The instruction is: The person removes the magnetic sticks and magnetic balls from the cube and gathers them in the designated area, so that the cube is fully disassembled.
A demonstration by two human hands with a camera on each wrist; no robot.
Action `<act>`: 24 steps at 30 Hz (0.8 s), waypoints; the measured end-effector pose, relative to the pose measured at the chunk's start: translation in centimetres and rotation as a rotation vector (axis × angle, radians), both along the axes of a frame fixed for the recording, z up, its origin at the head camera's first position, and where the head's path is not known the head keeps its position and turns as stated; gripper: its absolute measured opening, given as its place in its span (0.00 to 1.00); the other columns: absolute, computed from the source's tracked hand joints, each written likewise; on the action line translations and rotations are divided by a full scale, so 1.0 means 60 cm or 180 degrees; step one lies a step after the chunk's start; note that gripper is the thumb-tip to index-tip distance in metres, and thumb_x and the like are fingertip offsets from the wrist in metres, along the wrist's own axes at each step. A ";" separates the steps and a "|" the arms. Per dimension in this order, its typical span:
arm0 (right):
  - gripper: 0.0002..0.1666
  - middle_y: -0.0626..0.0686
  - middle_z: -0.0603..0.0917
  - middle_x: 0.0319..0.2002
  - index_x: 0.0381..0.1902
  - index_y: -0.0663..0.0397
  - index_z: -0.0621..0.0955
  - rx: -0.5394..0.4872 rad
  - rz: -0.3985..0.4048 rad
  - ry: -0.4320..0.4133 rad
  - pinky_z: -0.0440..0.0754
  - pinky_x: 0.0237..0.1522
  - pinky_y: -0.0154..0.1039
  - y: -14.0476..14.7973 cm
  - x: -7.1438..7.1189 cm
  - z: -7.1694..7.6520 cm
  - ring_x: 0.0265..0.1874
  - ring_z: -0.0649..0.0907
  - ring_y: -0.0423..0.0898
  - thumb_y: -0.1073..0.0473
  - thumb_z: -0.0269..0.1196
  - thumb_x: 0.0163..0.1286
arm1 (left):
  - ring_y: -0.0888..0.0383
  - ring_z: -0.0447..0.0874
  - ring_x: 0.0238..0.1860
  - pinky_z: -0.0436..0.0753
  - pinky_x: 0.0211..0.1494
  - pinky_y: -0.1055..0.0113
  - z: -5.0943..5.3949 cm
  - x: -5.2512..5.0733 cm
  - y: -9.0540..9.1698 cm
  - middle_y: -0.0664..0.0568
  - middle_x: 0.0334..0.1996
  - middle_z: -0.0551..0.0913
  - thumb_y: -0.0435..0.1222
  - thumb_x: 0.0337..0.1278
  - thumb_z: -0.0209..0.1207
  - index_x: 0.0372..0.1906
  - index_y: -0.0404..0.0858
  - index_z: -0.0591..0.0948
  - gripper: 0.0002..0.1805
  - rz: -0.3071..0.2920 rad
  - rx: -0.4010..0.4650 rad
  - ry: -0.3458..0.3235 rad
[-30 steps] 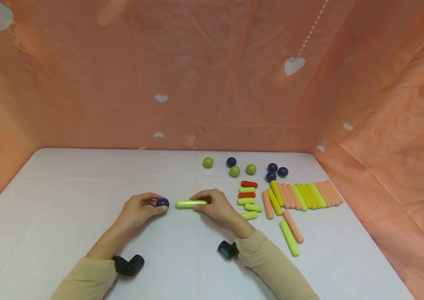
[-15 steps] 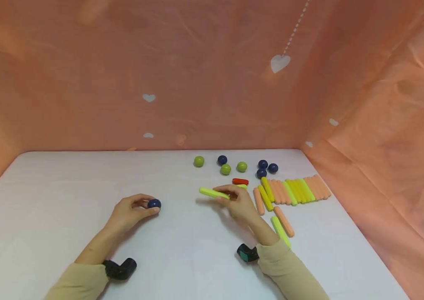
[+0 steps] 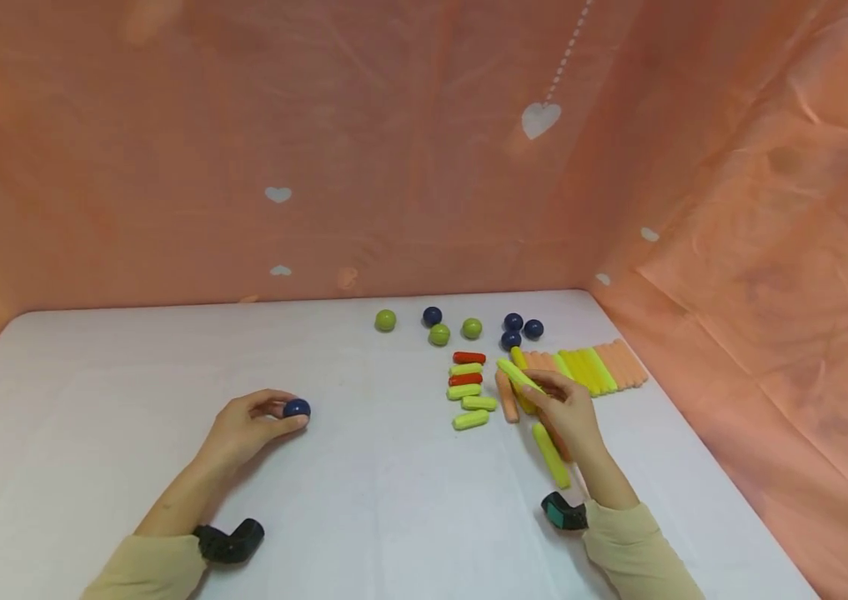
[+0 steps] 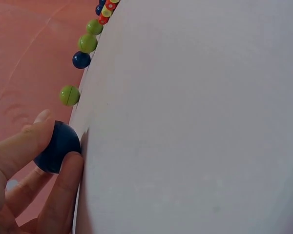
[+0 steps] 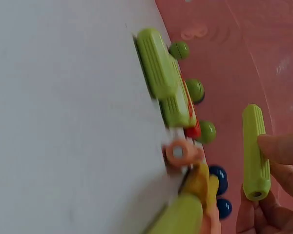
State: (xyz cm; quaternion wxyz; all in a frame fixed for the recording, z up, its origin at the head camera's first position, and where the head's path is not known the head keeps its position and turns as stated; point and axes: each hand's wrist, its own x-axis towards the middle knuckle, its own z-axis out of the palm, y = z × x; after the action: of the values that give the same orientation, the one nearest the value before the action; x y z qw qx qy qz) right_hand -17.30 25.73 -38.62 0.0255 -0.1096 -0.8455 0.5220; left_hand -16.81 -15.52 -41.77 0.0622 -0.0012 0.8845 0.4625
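Observation:
My left hand point(image 3: 247, 427) pinches a dark blue ball point(image 3: 297, 409) between thumb and fingers, low over the white table. In the left wrist view the ball point(image 4: 58, 147) shows between thumb and fingertips. On the right, my right hand point(image 3: 569, 410) holds a long yellow-green ribbed stick point(image 3: 519, 377) above the other sticks. The right wrist view shows this stick point(image 5: 256, 151) raised off the table, with a hole in its end. Below the hand lie another yellow-green stick point(image 3: 551, 456) and an orange stick point(image 3: 507, 397).
Short red and yellow-green sticks point(image 3: 464, 392) lie in a column left of the right hand. A row of long orange and yellow sticks point(image 3: 590, 371) lies behind it. Green balls point(image 3: 386, 320) and blue balls point(image 3: 534, 329) rest near the table's back edge, before an orange cloth point(image 3: 393, 150).
My right hand has lifted the yellow-green stick from beside the blue ball and carried it right, over the long sticks. My left hand keeps its hold on the ball. The head view has shifted slightly.

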 end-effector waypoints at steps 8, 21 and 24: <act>0.26 0.59 0.77 0.59 0.62 0.56 0.75 0.0242 -0.0083 -0.0211 0.76 0.46 0.28 0.064 0.036 0.003 0.54 0.76 0.50 0.53 0.60 0.69 | 0.52 0.75 0.44 0.70 0.42 0.66 -0.002 0.001 -0.002 0.44 0.43 0.82 0.48 0.51 0.68 0.55 0.35 0.79 0.29 -0.0018 -0.0016 0.0015; 0.26 0.60 0.83 0.46 0.56 0.63 0.79 0.0812 -0.0144 -0.0473 0.73 0.35 0.33 0.116 0.076 -0.023 0.42 0.76 0.47 0.52 0.64 0.66 | 0.49 0.75 0.47 0.69 0.43 0.66 0.001 0.003 0.001 0.43 0.44 0.82 0.49 0.52 0.68 0.56 0.36 0.79 0.29 -0.0027 -0.0065 0.0001; 0.25 0.57 0.84 0.42 0.54 0.64 0.79 0.0864 -0.0122 -0.0409 0.74 0.29 0.31 0.118 0.078 -0.029 0.35 0.75 0.41 0.54 0.65 0.65 | 0.50 0.75 0.47 0.69 0.42 0.66 0.002 0.003 0.001 0.43 0.44 0.82 0.48 0.52 0.68 0.56 0.35 0.79 0.30 -0.0021 -0.0060 0.0012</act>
State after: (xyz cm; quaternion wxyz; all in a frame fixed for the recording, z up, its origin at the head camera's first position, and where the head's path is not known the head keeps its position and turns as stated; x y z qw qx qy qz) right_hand -12.64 32.80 -40.33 -0.0041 -0.1545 -0.9059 0.3942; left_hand -16.63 -15.44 -41.68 0.0620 0.0020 0.8889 0.4539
